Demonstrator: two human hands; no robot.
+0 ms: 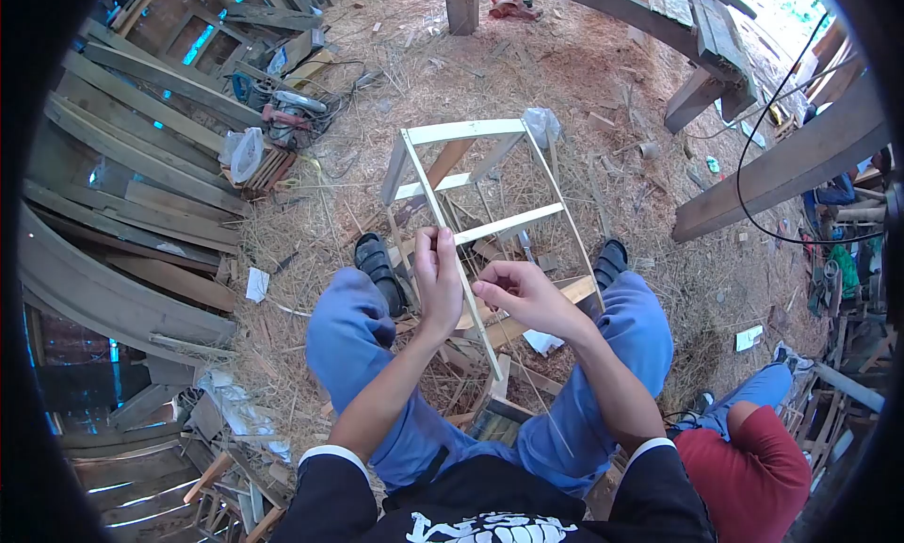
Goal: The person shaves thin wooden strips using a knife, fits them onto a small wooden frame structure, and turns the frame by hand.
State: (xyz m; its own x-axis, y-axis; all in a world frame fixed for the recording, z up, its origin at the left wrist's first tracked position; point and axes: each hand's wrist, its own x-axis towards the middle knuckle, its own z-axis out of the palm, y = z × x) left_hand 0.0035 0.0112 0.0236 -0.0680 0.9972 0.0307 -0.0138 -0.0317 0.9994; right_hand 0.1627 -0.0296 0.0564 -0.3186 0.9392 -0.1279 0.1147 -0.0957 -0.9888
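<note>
Between my knees stands a light wooden frame [485,129] with slim side rails and crossbars, like a small stool or chair frame. My left hand [440,277] is closed on its left side rail, fingers pressed together along the wood. Just to the right, inside the rails, my right hand [529,298] is pinched, thumb against fingertips. A thin pale strand [546,406] slants from those fingertips down toward my right thigh. The frame's lower parts are partly hidden behind my hands and legs.
A red circular saw [294,119] lies at the upper left near stacked planks [141,204]. Straw and shavings cover the ground. A heavy timber beam [782,180] crosses on the right. A person in a red shirt [744,468] sits close at my lower right.
</note>
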